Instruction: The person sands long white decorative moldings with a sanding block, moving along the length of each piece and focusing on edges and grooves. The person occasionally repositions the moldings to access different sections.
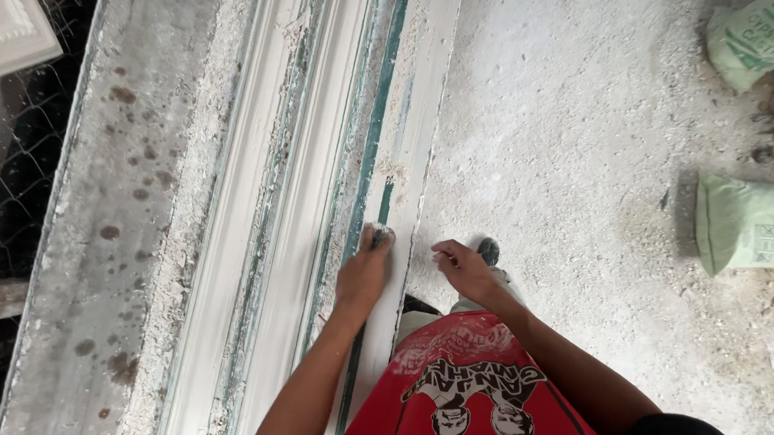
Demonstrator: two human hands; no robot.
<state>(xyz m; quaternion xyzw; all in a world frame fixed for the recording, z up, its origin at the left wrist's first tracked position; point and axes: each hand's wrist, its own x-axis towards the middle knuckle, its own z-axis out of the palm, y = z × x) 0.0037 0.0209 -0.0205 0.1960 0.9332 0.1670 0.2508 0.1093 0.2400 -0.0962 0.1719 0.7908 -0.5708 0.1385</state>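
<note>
The left hand (363, 274), fingers clenched on a small grey pad (380, 235), presses the long white plaster moulding (269, 237), the right hand (463, 267) hanging loosely released; uneven pressure could gouge the soft edge.

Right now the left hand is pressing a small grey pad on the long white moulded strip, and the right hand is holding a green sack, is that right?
Not quite. In the head view the right hand is empty, fingers spread beside the bench edge; the green sacks lie apart on the dusty floor. The left hand does press the small grey pad on the long white moulded strip.
</note>
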